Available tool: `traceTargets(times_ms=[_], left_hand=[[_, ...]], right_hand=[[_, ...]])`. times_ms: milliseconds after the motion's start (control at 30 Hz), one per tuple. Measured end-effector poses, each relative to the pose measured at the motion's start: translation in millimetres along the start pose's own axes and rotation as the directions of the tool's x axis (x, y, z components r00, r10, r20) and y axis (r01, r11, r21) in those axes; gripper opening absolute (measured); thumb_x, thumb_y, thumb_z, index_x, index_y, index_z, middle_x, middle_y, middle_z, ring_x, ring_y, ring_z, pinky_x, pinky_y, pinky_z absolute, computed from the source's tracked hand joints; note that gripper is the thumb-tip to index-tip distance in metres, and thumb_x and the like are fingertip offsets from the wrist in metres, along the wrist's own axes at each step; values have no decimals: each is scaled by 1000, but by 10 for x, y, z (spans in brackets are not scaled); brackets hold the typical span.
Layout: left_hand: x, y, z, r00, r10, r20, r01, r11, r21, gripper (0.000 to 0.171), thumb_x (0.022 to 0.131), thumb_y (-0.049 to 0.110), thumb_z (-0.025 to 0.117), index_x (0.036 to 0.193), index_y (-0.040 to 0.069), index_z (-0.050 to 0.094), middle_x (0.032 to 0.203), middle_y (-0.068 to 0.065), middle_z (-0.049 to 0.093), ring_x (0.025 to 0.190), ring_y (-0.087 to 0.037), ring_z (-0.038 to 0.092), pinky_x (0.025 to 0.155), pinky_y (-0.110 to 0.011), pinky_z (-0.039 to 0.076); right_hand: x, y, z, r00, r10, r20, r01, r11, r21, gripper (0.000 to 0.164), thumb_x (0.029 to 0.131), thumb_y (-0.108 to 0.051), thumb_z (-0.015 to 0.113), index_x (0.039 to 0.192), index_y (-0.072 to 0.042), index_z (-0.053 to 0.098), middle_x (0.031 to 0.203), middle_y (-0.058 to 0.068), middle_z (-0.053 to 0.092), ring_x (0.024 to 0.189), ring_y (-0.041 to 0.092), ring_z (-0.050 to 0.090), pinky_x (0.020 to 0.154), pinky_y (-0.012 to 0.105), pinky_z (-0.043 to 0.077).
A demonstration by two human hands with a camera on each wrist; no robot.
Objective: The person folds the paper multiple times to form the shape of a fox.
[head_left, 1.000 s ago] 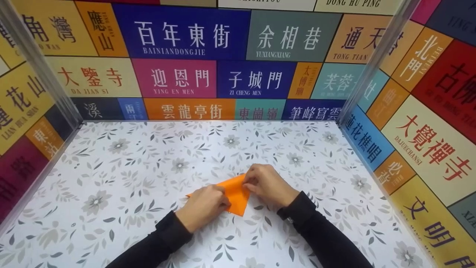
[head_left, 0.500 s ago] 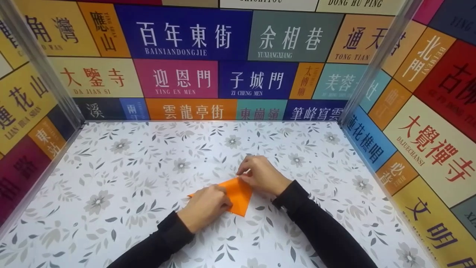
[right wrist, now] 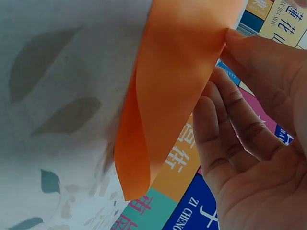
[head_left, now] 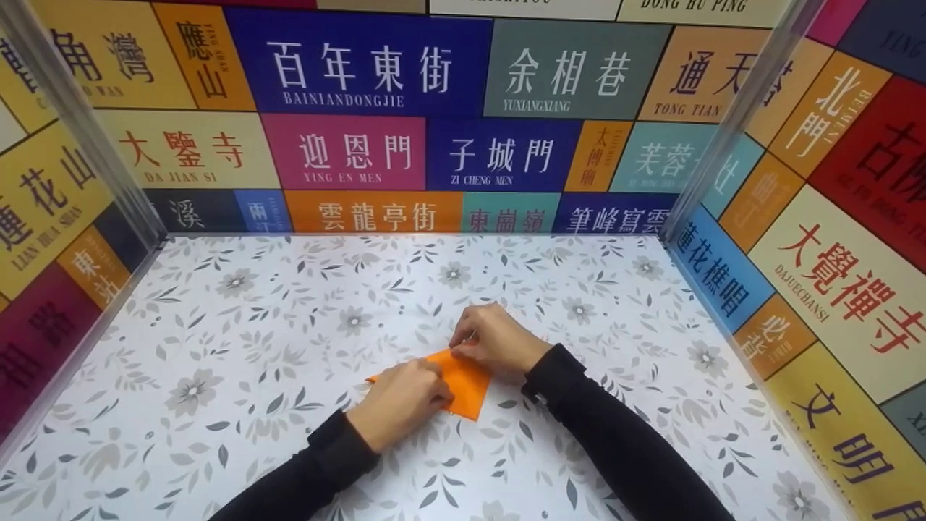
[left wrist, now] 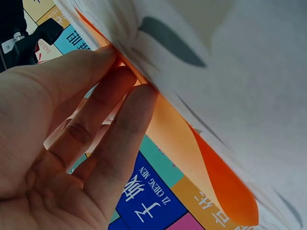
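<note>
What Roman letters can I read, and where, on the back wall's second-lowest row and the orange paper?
"DA JIAN SI": cream rectangular panel
"YING EN MEN": pink rectangular panel
"ZI CHENG MEN": navy rectangular panel
Narrow orange panel, teal panel: too blurred.
Orange paper sheet: none visible.

Orange paper (head_left: 466, 383), curved over in a loose fold

Left forearm (head_left: 296, 474) and right forearm (head_left: 622, 441) converging; right hand (head_left: 500, 339) farther forward than left hand (head_left: 405, 398), fingers (left wrist: 123, 139) bent on both.
</note>
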State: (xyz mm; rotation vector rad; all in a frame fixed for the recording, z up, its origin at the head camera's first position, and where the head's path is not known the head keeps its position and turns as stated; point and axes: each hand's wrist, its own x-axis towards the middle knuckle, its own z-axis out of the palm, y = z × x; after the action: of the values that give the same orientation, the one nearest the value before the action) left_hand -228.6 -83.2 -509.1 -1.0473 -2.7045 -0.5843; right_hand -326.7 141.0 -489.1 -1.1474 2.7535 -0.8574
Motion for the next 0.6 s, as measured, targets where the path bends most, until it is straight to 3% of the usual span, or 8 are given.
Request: traceTargets(times_ms=[233,433,600], left_hand=[[7,2,5,1000,17,-9,-17,1000,5,25,88,-4,83,75,18,84,73,1,67,69,-19,63,60,-28,45],[-20,20,9,998,39,-47,-38,999,32,24,86,-4,85,78,19,87,80,0,69,73,-18,66,63,-28,51],[-34,30,11,996,61,-68,-58,997,47,25,86,-5,85,79,19,87,83,0,67,73,-17,64,64,-27,52]], right_hand=[[87,32,70,999,-37,12,37,999,3,5,102,-12,90,105,-10,93,101,6,84,93,19,74,84,25,57],[159,68,108,996,-91,20,91,996,-5,5,102,-13,91,102,-9,93,98,5,87,91,18,77,82,24,58],[184,78,117,997,-68,35,68,998,5,4,102,-15,91,101,-12,93,97,4,87,90,15,73,80,21,54]])
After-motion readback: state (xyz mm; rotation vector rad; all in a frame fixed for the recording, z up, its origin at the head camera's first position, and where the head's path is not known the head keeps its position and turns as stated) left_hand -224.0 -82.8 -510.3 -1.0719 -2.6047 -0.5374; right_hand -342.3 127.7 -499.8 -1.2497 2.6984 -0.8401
